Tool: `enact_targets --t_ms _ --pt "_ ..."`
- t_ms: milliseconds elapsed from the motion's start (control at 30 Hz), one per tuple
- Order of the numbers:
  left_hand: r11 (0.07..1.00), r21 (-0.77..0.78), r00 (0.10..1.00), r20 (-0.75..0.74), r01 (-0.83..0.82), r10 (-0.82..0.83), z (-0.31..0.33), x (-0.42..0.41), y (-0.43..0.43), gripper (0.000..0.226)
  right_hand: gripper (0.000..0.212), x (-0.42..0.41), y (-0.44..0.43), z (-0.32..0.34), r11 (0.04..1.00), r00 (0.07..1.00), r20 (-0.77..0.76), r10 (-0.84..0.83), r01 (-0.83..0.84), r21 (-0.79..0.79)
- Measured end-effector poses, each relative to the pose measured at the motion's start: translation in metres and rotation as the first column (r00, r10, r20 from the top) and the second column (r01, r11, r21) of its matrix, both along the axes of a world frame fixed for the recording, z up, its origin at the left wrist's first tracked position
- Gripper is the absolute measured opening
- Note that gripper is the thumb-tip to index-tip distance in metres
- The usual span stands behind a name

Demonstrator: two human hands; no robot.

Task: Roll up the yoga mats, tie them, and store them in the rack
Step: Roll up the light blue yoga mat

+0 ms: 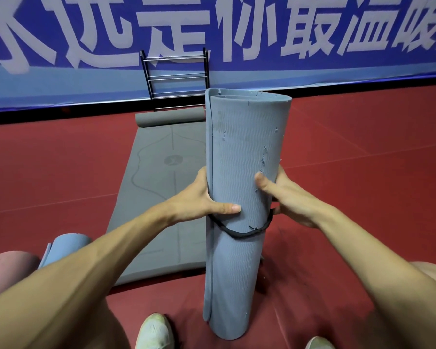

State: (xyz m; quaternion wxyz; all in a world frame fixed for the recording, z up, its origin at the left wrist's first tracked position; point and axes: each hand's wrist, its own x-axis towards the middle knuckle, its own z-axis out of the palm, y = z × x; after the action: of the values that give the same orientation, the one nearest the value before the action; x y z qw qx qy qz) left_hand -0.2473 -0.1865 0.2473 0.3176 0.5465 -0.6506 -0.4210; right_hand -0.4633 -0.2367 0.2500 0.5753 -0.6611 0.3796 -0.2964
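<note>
A rolled blue-grey yoga mat (239, 152) stands upright on the red floor in front of me. My left hand (202, 197) grips its left side, thumb across the front. My right hand (287, 195) holds its right side. A black strap (239, 233) loops loosely around the roll just below both hands. Behind it a grey yoga mat (159, 187) lies mostly flat, with its far end rolled up. The black metal rack (176, 79) stands against the wall at the back.
At the lower left lie a rolled blue mat (66, 248) and a rolled pink mat (8, 270). My shoes (154, 333) show at the bottom edge. A blue banner wall (312, 46) runs across the back. Red floor (363, 147) stretches to the right.
</note>
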Motion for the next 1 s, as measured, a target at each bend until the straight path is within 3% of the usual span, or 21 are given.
enact_targets --t_ms 133,233,300,367,400,500,567,633,700,767,900,1000 --pt "0.995 0.099 0.997 0.063 0.027 -0.034 0.026 0.011 0.005 0.119 0.125 -0.006 -0.004 0.011 0.998 0.99 0.127 -0.063 0.061 0.019" --pt "0.998 0.048 0.983 -0.178 -0.04 0.048 0.047 0.007 0.004 0.112 0.109 -0.004 -0.007 0.028 0.979 0.93 0.323 -0.173 0.199 -0.048" --pt "0.991 -0.046 0.928 -0.36 -0.126 0.101 0.065 -0.002 0.003 0.085 0.087 -0.001 -0.004 0.041 0.969 0.907 0.383 -0.176 0.229 -0.096" --pt "0.968 -0.13 0.903 -0.405 -0.213 0.144 0.086 -0.012 -0.001 0.069 0.06 0.003 -0.002 0.051 0.969 0.908 0.377 -0.18 0.231 -0.092" --pt "0.955 -0.154 0.902 -0.394 -0.253 0.175 0.096 -0.015 -0.005 0.068 0.059 0.005 -0.002 0.057 0.97 0.911 0.368 -0.187 0.23 -0.076" --pt "0.905 -0.163 0.882 -0.345 -0.394 0.321 0.135 -0.019 -0.011 0.06 0.085 0.013 -0.007 0.082 0.957 0.916 0.313 -0.253 0.285 -0.061" --pt "0.895 -0.115 0.882 -0.262 -0.431 0.392 0.16 -0.023 -0.011 0.055 0.08 0.018 -0.012 0.106 0.933 0.916 0.235 -0.327 0.352 -0.076" --pt "0.909 -0.07 0.91 -0.09 -0.41 0.404 0.173 -0.029 -0.012 0.055 0.068 0.025 -0.014 0.125 0.931 0.934 0.112 -0.34 0.351 -0.101" --pt "0.909 -0.171 0.899 0.16 -0.381 0.407 0.172 -0.037 -0.012 0.051 0.068 0.032 -0.015 0.131 0.932 0.944 -0.017 -0.33 0.324 -0.161" --pt "0.877 -0.305 0.83 0.315 -0.371 0.461 0.167 -0.044 -0.007 0.045 0.056 0.036 -0.014 0.128 0.909 0.932 -0.058 -0.358 0.333 -0.25" --pt "0.895 -0.289 0.862 0.284 -0.341 0.42 0.16 -0.031 -0.001 0.044 0.03 0.034 -0.008 0.125 0.9 0.95 -0.081 -0.301 0.255 -0.354" --pt "0.912 -0.159 0.889 0.211 -0.379 0.406 0.143 -0.015 0.001 0.037 0.029 0.035 0.003 0.119 0.911 0.965 -0.14 -0.22 0.151 -0.385"
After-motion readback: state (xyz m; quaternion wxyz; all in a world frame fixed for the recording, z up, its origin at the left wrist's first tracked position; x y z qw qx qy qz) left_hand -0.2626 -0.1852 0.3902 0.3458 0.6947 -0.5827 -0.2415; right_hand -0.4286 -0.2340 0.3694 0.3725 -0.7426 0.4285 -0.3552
